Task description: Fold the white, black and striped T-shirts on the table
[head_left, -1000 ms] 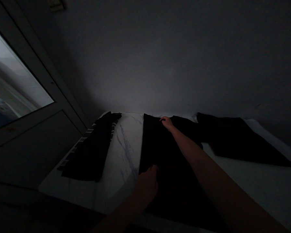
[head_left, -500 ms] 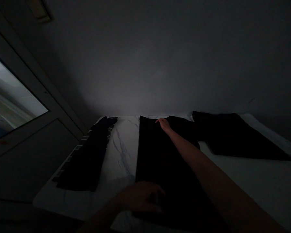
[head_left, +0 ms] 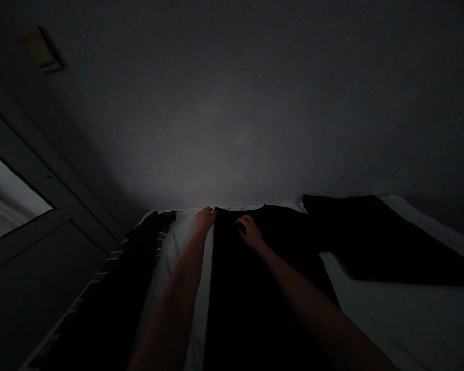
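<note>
The black top [head_left: 255, 293] lies spread flat, its shallow neckline toward the far edge of the white marble desk [head_left: 402, 319]. Both hands are at this neckline end, so the work in hand appears to be at the top's upper edge, not at its lower part.

The left hand [head_left: 205, 219] sits at the top's far left corner, fingers curled and bunched at the hem of the cloth. The dim light hides whether they pinch it. The right hand [head_left: 248, 232] lies on the cloth just right of that corner, below the neckline, fingers close together and pressed down; whether they hold a fold, I cannot tell.

To the right of the top, a wide black panel [head_left: 390, 242] stretches across the desk toward its right edge, lying open and unfolded. It looks like the top's sleeve, though the dark cloth hides any join. As things lie, that spread panel is the part of the cloth farthest from either hand.

To the left of the top, past a narrow strip of bare marble, lies a black garment with white stripes [head_left: 116, 304] along its edge. Beyond that garment stands a glazed door [head_left: 7, 201], and a plain grey wall [head_left: 232, 123] rises behind the desk.
</note>
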Tool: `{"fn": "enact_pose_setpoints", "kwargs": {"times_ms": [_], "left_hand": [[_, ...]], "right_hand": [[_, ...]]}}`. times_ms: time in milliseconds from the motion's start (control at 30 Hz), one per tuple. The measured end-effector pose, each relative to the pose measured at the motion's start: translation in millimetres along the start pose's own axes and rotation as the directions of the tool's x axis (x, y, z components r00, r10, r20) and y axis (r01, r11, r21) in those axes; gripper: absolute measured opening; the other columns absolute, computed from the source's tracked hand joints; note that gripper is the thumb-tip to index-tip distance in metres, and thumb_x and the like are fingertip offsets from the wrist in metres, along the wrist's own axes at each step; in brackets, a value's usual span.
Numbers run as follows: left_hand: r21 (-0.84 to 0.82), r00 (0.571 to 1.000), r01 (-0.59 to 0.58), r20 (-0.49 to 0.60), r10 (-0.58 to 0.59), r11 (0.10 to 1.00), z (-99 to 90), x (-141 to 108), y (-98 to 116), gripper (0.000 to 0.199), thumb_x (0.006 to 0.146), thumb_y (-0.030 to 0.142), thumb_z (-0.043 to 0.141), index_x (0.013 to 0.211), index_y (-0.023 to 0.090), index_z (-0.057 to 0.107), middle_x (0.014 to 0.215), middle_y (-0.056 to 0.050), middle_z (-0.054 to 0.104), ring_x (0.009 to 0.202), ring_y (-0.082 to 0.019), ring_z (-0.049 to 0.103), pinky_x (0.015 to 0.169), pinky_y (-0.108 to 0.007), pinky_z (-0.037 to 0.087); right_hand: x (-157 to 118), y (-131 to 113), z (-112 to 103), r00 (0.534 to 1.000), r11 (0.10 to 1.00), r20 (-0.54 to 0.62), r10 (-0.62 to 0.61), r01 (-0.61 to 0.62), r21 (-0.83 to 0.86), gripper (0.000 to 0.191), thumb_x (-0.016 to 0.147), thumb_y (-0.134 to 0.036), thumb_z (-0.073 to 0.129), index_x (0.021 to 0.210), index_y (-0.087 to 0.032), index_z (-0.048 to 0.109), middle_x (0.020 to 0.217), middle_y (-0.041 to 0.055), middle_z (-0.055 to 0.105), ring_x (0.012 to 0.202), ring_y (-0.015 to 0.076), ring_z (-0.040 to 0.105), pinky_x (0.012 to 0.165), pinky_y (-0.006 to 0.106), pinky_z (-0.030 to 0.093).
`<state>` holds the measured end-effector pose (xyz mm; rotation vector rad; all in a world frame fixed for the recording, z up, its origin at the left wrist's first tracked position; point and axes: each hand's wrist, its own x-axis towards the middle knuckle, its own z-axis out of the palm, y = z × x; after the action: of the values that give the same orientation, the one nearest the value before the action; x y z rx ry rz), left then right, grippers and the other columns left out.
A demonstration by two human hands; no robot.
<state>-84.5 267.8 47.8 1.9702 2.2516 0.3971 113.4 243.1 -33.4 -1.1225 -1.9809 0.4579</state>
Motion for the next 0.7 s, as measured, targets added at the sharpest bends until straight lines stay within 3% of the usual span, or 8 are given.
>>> {"fn": "enact_pose_setpoints", "kwargs": {"times_ms": [133, 267, 400, 567, 700], "left_hand": [[-0.028, 0.991, -0.129, 0.024, 0.130, 0.991, 10.8, 39.9, -5.4, 0.035, 0.092, 0.019, 0.051, 0.126, 0.019, 0.058, 0.113, -0.008, 0.070, 0.105, -0.017, 0.063, 0.092, -0.027, 0.046], [-0.040, 0.954, -0.275, 0.108, 0.278, 0.961, 7.7, 66.0, -14.2, 0.024, 0.082, 0.016, 0.064, 0.105, 0.021, 0.069, 0.100, -0.002, 0.071, 0.096, -0.016, 0.063, 0.091, -0.025, 0.046], [-0.019, 0.933, -0.344, 0.110, 0.344, 0.939, 5.0, 77.7, -18.8, 0.019, 0.076, 0.017, 0.069, 0.095, 0.018, 0.071, 0.104, -0.005, 0.068, 0.102, -0.020, 0.059, 0.095, -0.030, 0.044], [-0.029, 0.904, -0.413, 0.105, 0.414, 0.910, 8.3, 85.3, -14.8, 0.020, 0.078, 0.017, 0.064, 0.097, 0.021, 0.070, 0.111, -0.003, 0.066, 0.104, -0.017, 0.057, 0.094, -0.026, 0.045], [-0.004, 0.906, -0.410, 0.110, 0.408, 0.912, 14.9, 83.6, -8.6, 0.021, 0.078, 0.015, 0.062, 0.097, 0.021, 0.069, 0.107, 0.000, 0.069, 0.099, -0.017, 0.059, 0.092, -0.027, 0.045]], "right_hand": [[-1.3, -5.3, -1.5, 0.998, 0.998, -0.002, -0.058, 0.058, 0.003, 0.035, 0.083, -0.001, 0.048, 0.102, -0.024, 0.065, 0.111, 0.0051, 0.054, 0.105, 0.0182, 0.058, 0.096, 0.033, 0.047], [-4.2, -10.9, -3.3, 0.998, 0.997, 0.002, -0.067, 0.067, -0.022, 0.037, 0.086, -0.001, 0.042, 0.105, -0.024, 0.066, 0.115, 0.0060, 0.054, 0.105, 0.0177, 0.058, 0.091, 0.030, 0.049], [-6.1, -17.3, -7.9, 0.997, 0.994, 0.055, -0.048, 0.053, -0.094, 0.039, 0.087, -0.002, 0.043, 0.107, -0.027, 0.066, 0.120, 0.0047, 0.054, 0.102, 0.0172, 0.060, 0.083, 0.027, 0.050], [-6.7, -23.3, -10.9, 0.996, 0.988, 0.079, -0.028, 0.039, -0.147, 0.038, 0.089, -0.005, 0.044, 0.108, -0.029, 0.067, 0.123, 0.0031, 0.054, 0.100, 0.0167, 0.061, 0.076, 0.023, 0.050], [-6.9, -24.6, -11.6, 0.998, 0.983, 0.057, 0.032, -0.021, -0.183, 0.036, 0.091, -0.008, 0.043, 0.110, -0.029, 0.067, 0.122, 0.0037, 0.056, 0.096, 0.0166, 0.062, 0.072, 0.023, 0.049]]}}
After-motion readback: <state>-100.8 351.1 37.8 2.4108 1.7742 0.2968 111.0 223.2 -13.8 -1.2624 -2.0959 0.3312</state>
